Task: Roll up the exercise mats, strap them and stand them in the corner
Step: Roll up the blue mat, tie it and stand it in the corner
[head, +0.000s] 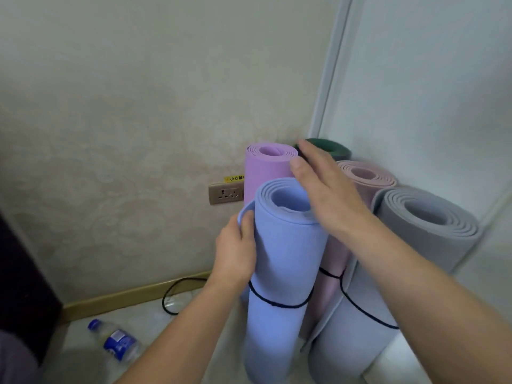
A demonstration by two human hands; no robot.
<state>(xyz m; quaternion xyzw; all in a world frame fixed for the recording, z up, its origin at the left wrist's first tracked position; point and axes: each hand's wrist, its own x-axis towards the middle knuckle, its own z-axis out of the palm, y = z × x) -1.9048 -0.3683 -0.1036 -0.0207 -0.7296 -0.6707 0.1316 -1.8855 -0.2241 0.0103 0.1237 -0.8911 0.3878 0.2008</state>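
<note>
a: where is the blue rolled foam mat (285,259)?
b: upright on the pale floor (155,314), at the front of the cluster in the corner. a thin black cord (277,302) is looped round its middle, and its outer flap stands a little loose at the top left.
a: and the hands?
b: the left hand (235,250) grips the roll's left side just above the cord, fingers curled round it, thumb up against that loose flap. the right hand (324,189) is flat, fingers straight and together, lying across the top right rim of the roll. it grasps nothing (whether the palm really presses on the rim i cannot tell).
a: what stands behind?
b: a lilac rolled foam mat (266,167) just behind the blue one, against the patterned beige wall (138,106). a dark green rolled mat (332,148) sits deepest in the corner, partly hidden by the right fingertips. a dusty pink rolled mat (365,176) is just right of the blue one. a grey rolled mat (432,223) is furthest right, tilted, beside the white panel wall (429,92), with a slanting black cord (360,309) across it.
a: anything else?
b: a bronze wall socket (225,193) under a yellow sticker (234,178), both partly hidden by the lilac mat. a black cable (177,292) loops on the floor. a clear plastic water bottle (116,339) with a blue label lies on its side at lower left.
</note>
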